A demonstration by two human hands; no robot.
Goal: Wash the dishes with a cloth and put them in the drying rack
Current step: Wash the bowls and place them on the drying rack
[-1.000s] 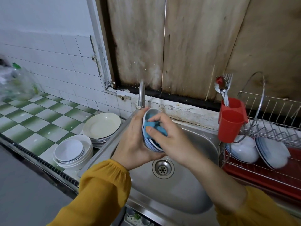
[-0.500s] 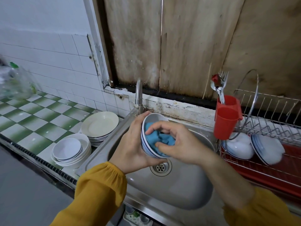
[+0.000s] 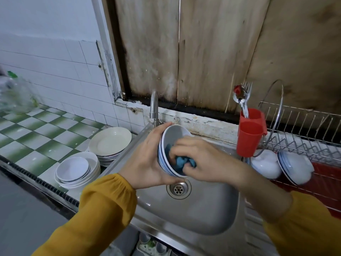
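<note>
Over the steel sink (image 3: pixel 193 217) my left hand (image 3: pixel 145 161) grips a white bowl with blue rim lines (image 3: pixel 172 137), tilted on its side with its mouth facing right. My right hand (image 3: pixel 203 159) holds a bunched blue cloth (image 3: pixel 181 162) pressed inside the bowl's lower part. Two washed white bowls (image 3: pixel 265 164) lean in the wire drying rack (image 3: pixel 302 143) on the right. Stacks of unwashed white bowls (image 3: pixel 77 170) and cream plates (image 3: pixel 110 141) wait on the counter left of the sink.
A steel tap (image 3: pixel 154 108) rises just behind the held bowl. A red cutlery cup (image 3: pixel 249 133) with a spoon and forks hangs on the rack's left end. A red drip tray (image 3: pixel 324 183) lies under the rack. A clear plastic bottle (image 3: pixel 16 97) stands far left on the checkered tiles.
The bowl has turned its mouth more toward me and to the right. My right hand with the cloth has slid from the upper part down to the lower inside of the bowl.
</note>
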